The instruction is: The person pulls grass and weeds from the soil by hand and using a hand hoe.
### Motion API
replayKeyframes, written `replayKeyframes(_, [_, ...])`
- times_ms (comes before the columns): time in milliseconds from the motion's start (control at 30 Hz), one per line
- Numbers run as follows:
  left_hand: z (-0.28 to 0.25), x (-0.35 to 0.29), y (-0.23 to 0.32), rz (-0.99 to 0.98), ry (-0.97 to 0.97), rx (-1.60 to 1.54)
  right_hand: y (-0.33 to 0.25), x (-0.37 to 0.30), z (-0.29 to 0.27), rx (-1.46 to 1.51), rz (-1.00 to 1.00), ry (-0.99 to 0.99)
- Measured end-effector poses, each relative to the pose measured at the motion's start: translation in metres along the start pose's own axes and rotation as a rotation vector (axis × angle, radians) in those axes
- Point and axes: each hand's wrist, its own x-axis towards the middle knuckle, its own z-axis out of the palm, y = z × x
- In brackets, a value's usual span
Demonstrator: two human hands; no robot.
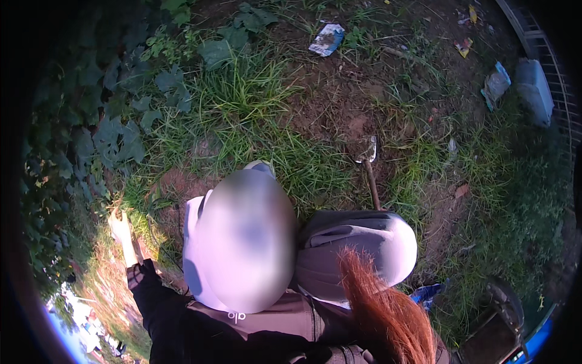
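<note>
My left hand [120, 225] reaches out to the far left, at the foot of the leafy vines. In bright sun, its fingers look closed around a tuft of dry grass [115, 205], though their tips are hard to make out. My right hand does not show; long reddish hair [388, 309] hangs over that side. Beyond my right knee [364, 249] lies a small digging tool with a shiny metal head [368, 150] and a wooden handle [373, 187]. The near end of the handle is hidden behind the knee.
Broad-leaved vines [115, 142] crowd the left side. Green grass [236, 97] and bare brown soil [327, 109] spread ahead. A blue-and-white wrapper [327, 40] lies far ahead. At the right are a crumpled bag [496, 85], a pale blue container [535, 91] and a metal railing [561, 79].
</note>
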Motion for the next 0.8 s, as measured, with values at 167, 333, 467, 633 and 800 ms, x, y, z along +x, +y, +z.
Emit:
replayKeyframes(167, [-0.104, 0.027, 0.227, 0.463, 0.127, -0.073, -0.009, -0.008, 0.014, 0.108, 0.019, 0.084])
replayKeyframes(333, [-0.131, 0.027, 0.363, 0.822, 0.171, -0.273, -0.045, 0.023, 0.027, 0.142, -0.125, 0.260])
replayKeyframes(467, [-0.126, -0.002, 0.445, 1.001, 0.017, -0.530, -0.094, 0.055, 0.031, 0.127, -0.106, 0.210])
replayKeyframes(633, [-0.133, -0.053, 0.534, 1.261, -0.135, -0.490, -0.103, 0.056, 0.028, 0.066, -0.018, 0.166])
replayKeyframes(800, [-0.114, -0.093, 0.615, 1.502, -0.213, -0.449, -0.089, 0.014, 0.006, 0.035, -0.107, 0.187])
